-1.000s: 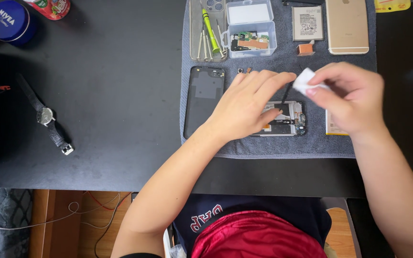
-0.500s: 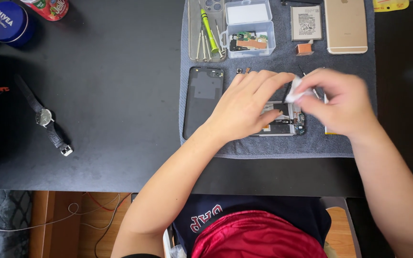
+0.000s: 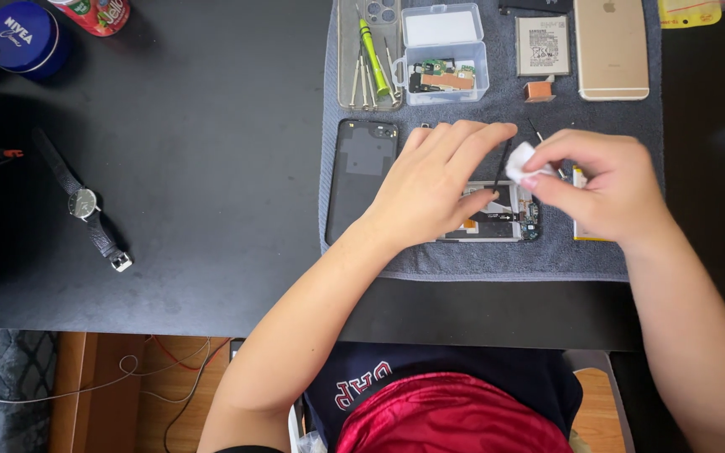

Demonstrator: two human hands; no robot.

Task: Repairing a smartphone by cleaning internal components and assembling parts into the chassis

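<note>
While the left hand (image 3: 434, 189) pinches a thin black strip (image 3: 503, 164) standing up over the open phone (image 3: 497, 220), the right hand (image 3: 602, 184) pinches a white wipe (image 3: 519, 161) just beside it.

Black matte tabletop (image 3: 211, 168); wooden floor (image 3: 153, 394) below, loose cables (image 3: 86, 382), grey patterned rug (image 3: 2, 386) at left; even light.

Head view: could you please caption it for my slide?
Left hand lifts a thin black strip from an opened phone; right hand pinches a white wipe.
</note>
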